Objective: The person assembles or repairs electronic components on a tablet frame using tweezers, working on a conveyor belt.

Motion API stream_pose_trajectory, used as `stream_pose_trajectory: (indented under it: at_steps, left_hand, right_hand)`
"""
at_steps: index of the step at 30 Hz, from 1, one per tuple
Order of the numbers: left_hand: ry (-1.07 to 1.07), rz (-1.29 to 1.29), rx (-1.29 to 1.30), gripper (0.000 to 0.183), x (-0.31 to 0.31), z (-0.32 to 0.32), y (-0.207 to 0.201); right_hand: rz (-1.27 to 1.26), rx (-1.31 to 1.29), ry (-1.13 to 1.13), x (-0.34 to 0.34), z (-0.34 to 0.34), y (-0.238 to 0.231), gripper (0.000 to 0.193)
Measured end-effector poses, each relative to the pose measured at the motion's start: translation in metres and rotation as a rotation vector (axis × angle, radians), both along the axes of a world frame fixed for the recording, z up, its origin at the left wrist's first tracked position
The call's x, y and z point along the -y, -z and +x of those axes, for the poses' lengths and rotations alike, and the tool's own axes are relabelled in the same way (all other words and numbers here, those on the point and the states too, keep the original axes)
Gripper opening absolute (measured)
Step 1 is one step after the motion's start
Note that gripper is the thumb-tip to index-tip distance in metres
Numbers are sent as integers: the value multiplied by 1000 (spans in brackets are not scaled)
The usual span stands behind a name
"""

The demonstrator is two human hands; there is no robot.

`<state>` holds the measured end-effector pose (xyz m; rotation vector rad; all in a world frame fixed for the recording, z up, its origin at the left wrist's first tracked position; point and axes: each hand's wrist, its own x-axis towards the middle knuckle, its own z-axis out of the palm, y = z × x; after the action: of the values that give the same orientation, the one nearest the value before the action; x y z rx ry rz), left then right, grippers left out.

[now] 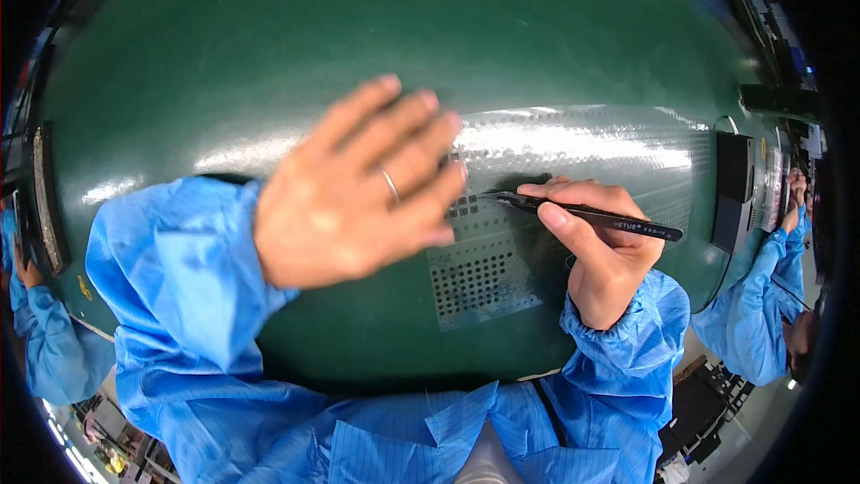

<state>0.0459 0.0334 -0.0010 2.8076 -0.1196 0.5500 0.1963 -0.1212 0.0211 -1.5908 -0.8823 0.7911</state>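
Note:
In my right hand (596,237) I grip black tweezers (609,218), their tips pointing left. The tips hover over or touch a clear plastic sheet (511,242); I cannot tell which. Rows of small dark pieces (470,280) sit on that sheet, and more dark squares lie near the tweezer tips. My left hand (349,188), slightly blurred, is spread flat above the sheet's left edge with a ring on one finger. Nothing shows between its fingers, and it hides part of the sheet and the bench below.
A glossy green bench top (358,27) spreads around the sheet. At its right edge stands a black box (733,179) with a cable. A dark bar (49,202) lies along the left edge. Co-workers in blue sleeves (757,278) sit at the far right and far left.

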Motion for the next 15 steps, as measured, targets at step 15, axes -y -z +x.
stream_pose_trajectory:
  at_steps: [15]
  left_hand:
    - [3, -61, -114, 48, 23, -3, 4]
  right_hand:
    - [21, 2, -49, 0, 3, 6, 13]
